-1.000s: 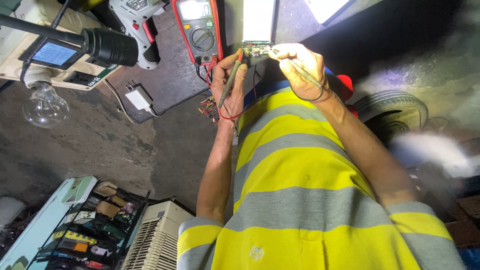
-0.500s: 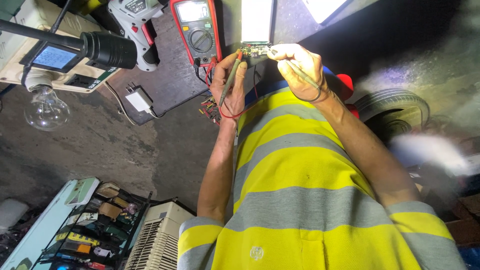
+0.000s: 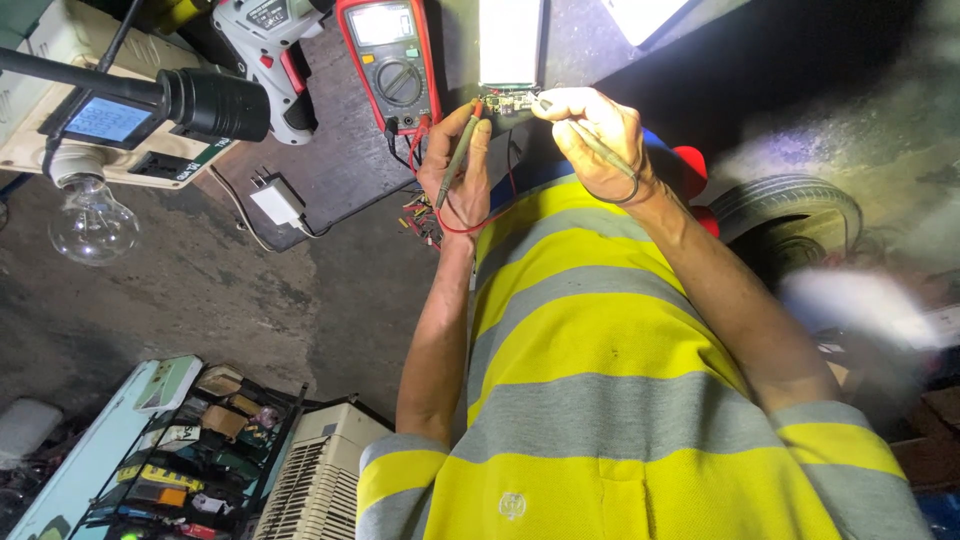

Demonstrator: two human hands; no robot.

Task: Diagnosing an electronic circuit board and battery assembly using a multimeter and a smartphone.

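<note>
My left hand (image 3: 457, 170) holds a thin probe with a red lead, its tip pointing up at a small green circuit board (image 3: 508, 101). My right hand (image 3: 592, 138) grips a second thin probe, its tip resting on the same board from the right. The board sits at the end of a bright white light panel (image 3: 510, 40). A red multimeter (image 3: 392, 60) lies just left of the board, its leads running to my hands. My yellow and grey striped shirt fills the lower middle.
A white and red power drill (image 3: 265, 40) lies left of the meter. Also on the left are a white plug adapter (image 3: 278, 203), a clear bulb (image 3: 92, 220) and a black cylinder (image 3: 215, 103). A tyre (image 3: 790, 215) is on the right, a parts rack (image 3: 190, 440) at lower left.
</note>
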